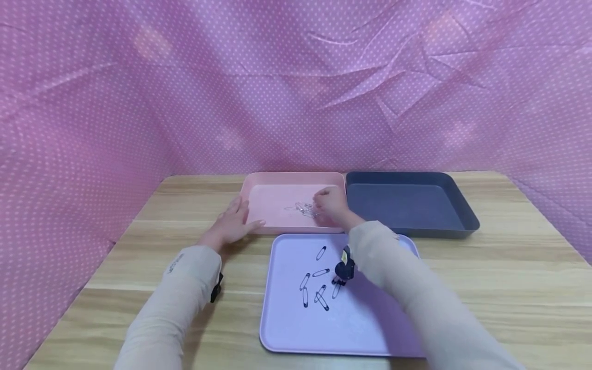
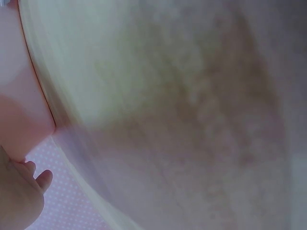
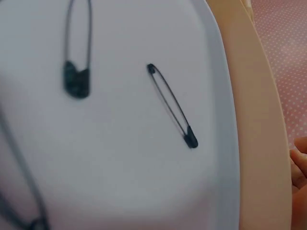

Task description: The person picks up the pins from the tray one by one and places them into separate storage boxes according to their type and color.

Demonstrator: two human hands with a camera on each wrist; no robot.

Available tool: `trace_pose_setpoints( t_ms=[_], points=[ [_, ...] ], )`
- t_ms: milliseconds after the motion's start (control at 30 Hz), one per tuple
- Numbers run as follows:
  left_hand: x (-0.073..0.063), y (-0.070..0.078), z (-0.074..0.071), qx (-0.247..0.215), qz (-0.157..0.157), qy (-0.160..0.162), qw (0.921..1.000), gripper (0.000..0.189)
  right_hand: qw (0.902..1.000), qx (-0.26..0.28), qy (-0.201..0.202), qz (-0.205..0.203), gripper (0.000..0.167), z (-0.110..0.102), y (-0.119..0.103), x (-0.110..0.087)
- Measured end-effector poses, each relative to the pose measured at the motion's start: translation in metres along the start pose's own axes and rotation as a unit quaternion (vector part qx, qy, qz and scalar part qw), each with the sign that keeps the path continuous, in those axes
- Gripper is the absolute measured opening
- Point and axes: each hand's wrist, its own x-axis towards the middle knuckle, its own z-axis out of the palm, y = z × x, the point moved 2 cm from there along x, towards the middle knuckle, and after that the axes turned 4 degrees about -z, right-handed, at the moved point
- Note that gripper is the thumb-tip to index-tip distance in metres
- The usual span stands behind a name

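My left hand (image 1: 231,222) rests at the left end of the pink tray (image 1: 296,229), fingers along the side rim and thumb at the front corner. My right hand (image 1: 331,204) is over that tray's right part, fingers bent and fingertips beside a small pile of silver safety pins (image 1: 305,208). I cannot tell whether a pin is between those fingers. Several black safety pins (image 1: 326,308) lie scattered on the lilac tray (image 1: 296,345) nearer me, below my right forearm. One black safety pin (image 3: 191,139) shows sharply in the right wrist view.
A dark blue-grey tray (image 1: 407,205) stands against the pink tray's right side. All the trays are on a wood-grain table (image 1: 518,288). Pink dotted cloth (image 1: 296,92) hangs behind and at both sides. Faint shiny marks show on the lilac tray's front part.
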Motion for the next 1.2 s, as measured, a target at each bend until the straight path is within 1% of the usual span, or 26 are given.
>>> trace_pose_setpoints(
  t_ms=[100,167,300,367,567,700,833,933,1200],
  points=[
    [0.001,0.000,0.001,0.001,0.003,-0.001,1.0000,0.092,1.0000,-0.009,0.001,-0.001,0.017,-0.006,-0.001,-0.006],
    [0.001,0.001,0.001,0.001,0.006,0.000,1.0000,0.092,1.0000,-0.004,0.002,-0.006,0.017,-0.011,-0.002,-0.011],
    [0.001,0.000,0.002,0.003,0.015,0.000,0.9999,0.092,0.9996,0.005,0.001,-0.029,0.020,-0.022,-0.004,-0.020],
    [0.001,0.000,0.002,0.002,0.016,0.000,0.9999,0.092,0.9994,0.006,0.002,-0.033,0.020,-0.028,-0.004,-0.024],
    [0.002,0.002,0.000,-0.008,0.009,-0.004,0.9999,0.092,0.9995,0.025,0.005,-0.018,0.023,-0.045,-0.002,-0.030],
    [0.001,0.001,-0.001,-0.001,0.010,-0.010,0.9999,0.093,0.9999,0.009,-0.004,-0.011,0.025,-0.056,0.003,-0.034],
    [0.000,0.002,-0.003,0.003,0.013,-0.015,0.9998,0.089,0.9998,-0.001,-0.011,-0.016,0.028,-0.068,0.007,-0.039],
    [-0.001,0.002,-0.005,0.001,0.017,-0.020,0.9996,0.084,0.9998,-0.001,-0.008,-0.020,0.028,-0.078,0.007,-0.043],
    [-0.005,0.002,-0.009,-0.006,0.028,-0.018,0.9994,0.080,0.9992,-0.021,-0.010,-0.033,0.030,-0.104,0.008,-0.056]
  ],
)
